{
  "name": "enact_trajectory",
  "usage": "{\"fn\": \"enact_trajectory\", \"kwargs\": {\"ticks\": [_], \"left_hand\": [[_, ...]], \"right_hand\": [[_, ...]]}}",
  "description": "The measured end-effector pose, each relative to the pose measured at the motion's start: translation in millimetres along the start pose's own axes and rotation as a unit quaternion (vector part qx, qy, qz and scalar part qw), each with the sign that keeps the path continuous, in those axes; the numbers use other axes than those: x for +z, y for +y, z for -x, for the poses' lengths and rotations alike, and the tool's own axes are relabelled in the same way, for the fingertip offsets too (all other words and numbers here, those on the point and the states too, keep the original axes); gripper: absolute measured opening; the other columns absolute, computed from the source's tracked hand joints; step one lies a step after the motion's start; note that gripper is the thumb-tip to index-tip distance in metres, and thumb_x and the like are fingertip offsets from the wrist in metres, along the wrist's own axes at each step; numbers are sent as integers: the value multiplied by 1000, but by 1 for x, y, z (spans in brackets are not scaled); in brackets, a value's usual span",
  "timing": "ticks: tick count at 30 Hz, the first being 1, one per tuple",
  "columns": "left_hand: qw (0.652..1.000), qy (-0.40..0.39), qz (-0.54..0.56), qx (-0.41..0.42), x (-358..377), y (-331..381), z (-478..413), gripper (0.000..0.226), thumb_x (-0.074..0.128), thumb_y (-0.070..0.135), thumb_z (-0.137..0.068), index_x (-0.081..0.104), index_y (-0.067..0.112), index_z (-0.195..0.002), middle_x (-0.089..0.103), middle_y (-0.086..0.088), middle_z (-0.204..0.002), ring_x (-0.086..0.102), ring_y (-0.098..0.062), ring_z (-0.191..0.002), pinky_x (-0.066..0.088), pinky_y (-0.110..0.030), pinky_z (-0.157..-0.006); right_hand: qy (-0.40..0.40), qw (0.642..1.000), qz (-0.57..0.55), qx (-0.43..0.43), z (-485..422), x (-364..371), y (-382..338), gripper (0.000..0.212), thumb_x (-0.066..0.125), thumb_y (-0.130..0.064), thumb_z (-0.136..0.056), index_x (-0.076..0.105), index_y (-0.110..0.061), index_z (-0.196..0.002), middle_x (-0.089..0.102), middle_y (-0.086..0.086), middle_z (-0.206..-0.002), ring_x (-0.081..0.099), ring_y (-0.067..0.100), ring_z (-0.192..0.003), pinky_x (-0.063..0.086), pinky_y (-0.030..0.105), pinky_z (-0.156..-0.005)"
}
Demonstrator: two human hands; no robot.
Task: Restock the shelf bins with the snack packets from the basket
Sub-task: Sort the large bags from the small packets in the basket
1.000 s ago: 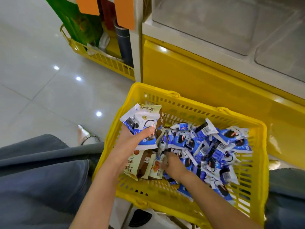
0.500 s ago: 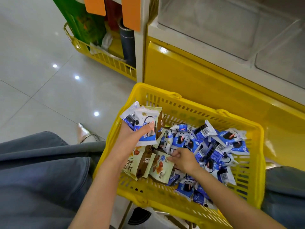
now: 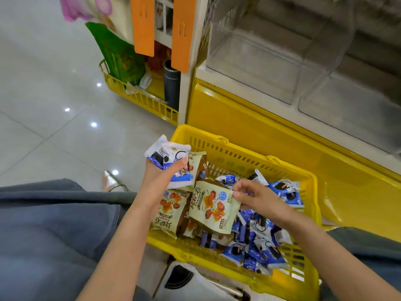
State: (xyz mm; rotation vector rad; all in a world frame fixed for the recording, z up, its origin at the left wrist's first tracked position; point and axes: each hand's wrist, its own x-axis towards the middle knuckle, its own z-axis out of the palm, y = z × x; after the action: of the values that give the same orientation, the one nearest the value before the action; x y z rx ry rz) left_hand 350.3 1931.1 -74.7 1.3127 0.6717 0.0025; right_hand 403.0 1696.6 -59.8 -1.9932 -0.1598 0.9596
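Observation:
A yellow basket (image 3: 243, 151) stands in front of me, filled with several blue-and-white snack packets (image 3: 260, 246) and cream-and-brown ones. My left hand (image 3: 160, 177) grips a bunch of packets (image 3: 173, 155) over the basket's left rim, blue-white ones on top and cream ones (image 3: 171, 211) hanging below. My right hand (image 3: 253, 196) pinches the upper right corner of a cream packet with red pieces printed on it (image 3: 213, 207), held above the pile. Clear shelf bins (image 3: 260, 61) sit above a yellow shelf front (image 3: 249, 122).
A low yellow wire rack (image 3: 138, 96) with a green bag (image 3: 121, 55) and a dark cylinder (image 3: 171, 83) stands left of the shelf. Two orange tags (image 3: 143, 25) hang from the shelf post. My grey-trousered knees flank the basket. A white stool (image 3: 195, 283) lies underneath.
My right hand has lifted a cream packet out of the pile and raised it. The left hand with its bunch rose slightly. The camera tilted up, showing more of the shelf bins.

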Motion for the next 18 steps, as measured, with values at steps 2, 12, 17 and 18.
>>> {"fn": "enact_trajectory", "kwargs": {"ticks": [2, 12, 17, 18], "left_hand": [[1000, 2, 9, 7, -5, 3, 4, 73, 72, 31, -75, 34, 35, -137, 61, 5, -123, 64, -7, -98, 54, -26, -74], [1000, 15, 15, -7, -12, 3, 6, 76, 76, 37, -69, 35, 35, -134, 64, 7, -112, 67, -6, -88, 53, -25, -68], [1000, -5, 2, -10, -6, -1, 7, 76, 75, 35, -72, 34, 32, -136, 63, 7, -112, 65, 0, -84, 50, -13, -55], [1000, -5, 1, -8, -6, -1, 7, 76, 75, 34, -72, 34, 32, -136, 62, 10, -110, 64, 3, -83, 48, -10, -51]], "right_hand": [[-28, 999, -11, 13, 1, 8, 3, 11, 48, -14, -96, 51, -13, -86, 54, 11, -101, 60, 14, -90, 55, 21, -76], [2, 989, 51, 142, -18, 63, 45, 46, 57, -50, -87, 45, -5, -83, 55, 13, -83, 60, 21, -74, 53, 38, -74], [25, 974, 155, 166, -29, 70, 54, 69, 73, -44, -76, 40, -11, -127, 50, 4, -122, 53, 19, -107, 44, 25, -79], [15, 973, 156, 168, -30, 66, 53, 76, 73, -43, -77, 37, -9, -135, 46, 5, -133, 50, 20, -117, 42, 23, -82]]}}
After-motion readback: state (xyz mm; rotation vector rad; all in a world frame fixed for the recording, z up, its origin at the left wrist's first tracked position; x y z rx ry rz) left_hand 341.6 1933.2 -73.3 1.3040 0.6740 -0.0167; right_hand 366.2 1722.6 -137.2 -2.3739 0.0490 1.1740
